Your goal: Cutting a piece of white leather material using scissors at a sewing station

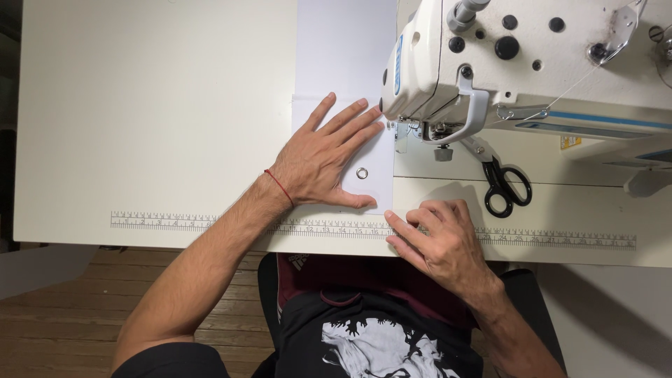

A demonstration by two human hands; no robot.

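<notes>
A strip of white fabric (344, 49) lies on the sewing table and runs under the needle area of a white sewing machine (532, 63). My left hand (323, 157) lies flat on the fabric with fingers spread, fingertips close to the presser foot (420, 131). A small metal ring (362, 173) shows on the fabric between thumb and index finger. My right hand (437, 241) rests with bent fingers at the fabric's near corner, on the table's front edge.
Black-handled scissors (505, 185) lie on the machine bed to the right of the needle. A printed ruler strip (560, 239) runs along the front edge of the white table (154, 112). Wooden floor shows below left.
</notes>
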